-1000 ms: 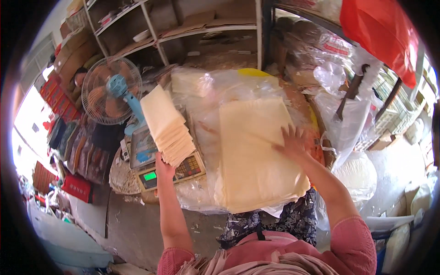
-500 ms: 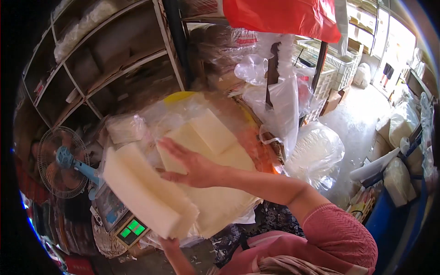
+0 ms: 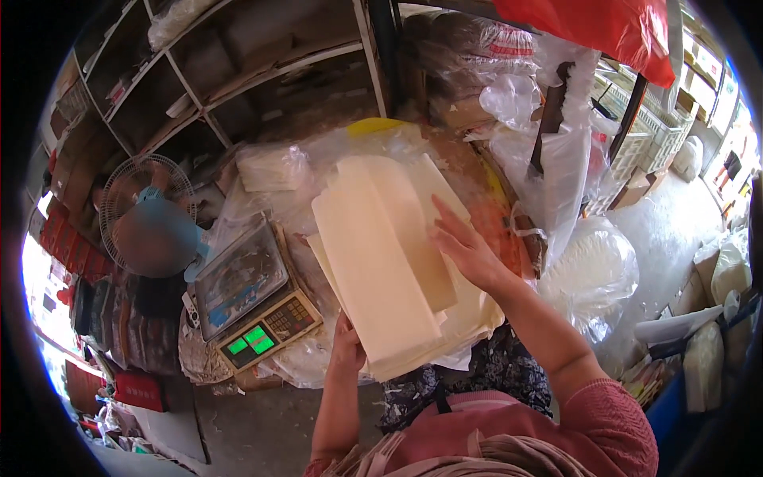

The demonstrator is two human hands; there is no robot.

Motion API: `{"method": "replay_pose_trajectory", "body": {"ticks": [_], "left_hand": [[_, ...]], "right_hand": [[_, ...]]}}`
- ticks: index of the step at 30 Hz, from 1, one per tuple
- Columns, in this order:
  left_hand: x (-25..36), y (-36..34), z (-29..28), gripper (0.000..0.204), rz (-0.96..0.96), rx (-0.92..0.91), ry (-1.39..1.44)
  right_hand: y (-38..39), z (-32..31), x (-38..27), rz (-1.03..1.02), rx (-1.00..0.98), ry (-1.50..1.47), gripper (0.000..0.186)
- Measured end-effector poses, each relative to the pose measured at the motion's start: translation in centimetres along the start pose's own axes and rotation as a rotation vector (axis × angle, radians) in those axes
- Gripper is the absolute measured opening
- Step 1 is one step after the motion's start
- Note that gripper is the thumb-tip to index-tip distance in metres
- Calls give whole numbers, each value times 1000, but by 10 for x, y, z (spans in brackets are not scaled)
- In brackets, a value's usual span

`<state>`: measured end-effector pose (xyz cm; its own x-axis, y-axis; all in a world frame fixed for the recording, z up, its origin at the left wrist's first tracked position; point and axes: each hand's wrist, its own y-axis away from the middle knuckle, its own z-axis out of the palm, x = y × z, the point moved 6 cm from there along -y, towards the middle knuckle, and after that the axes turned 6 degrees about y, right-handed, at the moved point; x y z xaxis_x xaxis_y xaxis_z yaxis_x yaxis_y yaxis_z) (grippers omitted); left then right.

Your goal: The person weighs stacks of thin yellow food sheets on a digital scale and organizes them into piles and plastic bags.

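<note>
A thick, folded stack of cream sheets (image 3: 369, 270), paper-like or thin and soft, lies over a wider pile of the same sheets (image 3: 477, 314) on the table in front of me. My left hand (image 3: 348, 343) is closed round the near left edge of the stack, its fingertips hidden beneath. My right hand (image 3: 469, 250) is open with fingers spread, against the right side of the sheets. To the left of the stack stands a digital scale (image 3: 296, 312) with a lit green display; its metal pan (image 3: 242, 274) bears no sheets.
A blue desk fan (image 3: 159, 226) stands beyond the scale. Clear plastic film (image 3: 278, 171) covers the table's far side. A bulging plastic bag (image 3: 596, 266) sits at the right, near white crates (image 3: 636, 151). Shelves (image 3: 262, 79) rise behind, and a red sheet (image 3: 596, 28) hangs above.
The stack of cream sheets has come away from the scale and down onto the pile. My left hand now shows at its edge. The whole view has swung left.
</note>
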<state>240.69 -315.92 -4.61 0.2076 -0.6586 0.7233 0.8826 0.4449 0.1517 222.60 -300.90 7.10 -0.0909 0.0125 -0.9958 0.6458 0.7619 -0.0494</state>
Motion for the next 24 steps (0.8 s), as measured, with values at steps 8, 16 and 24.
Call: {"method": "replay_pose_trajectory", "body": {"ticks": [8,16,24], "left_hand": [[19,5,27,66,-11,59,-422],[14,-1,14,66,-111,128,-566],[19,-3,3,62,-225,117,-571]], "right_hand": [[10,11,61,-7,49,197,78],[8,12,128,447,78,-954,31],[-7,0,159,374,3,-1005,39]]}}
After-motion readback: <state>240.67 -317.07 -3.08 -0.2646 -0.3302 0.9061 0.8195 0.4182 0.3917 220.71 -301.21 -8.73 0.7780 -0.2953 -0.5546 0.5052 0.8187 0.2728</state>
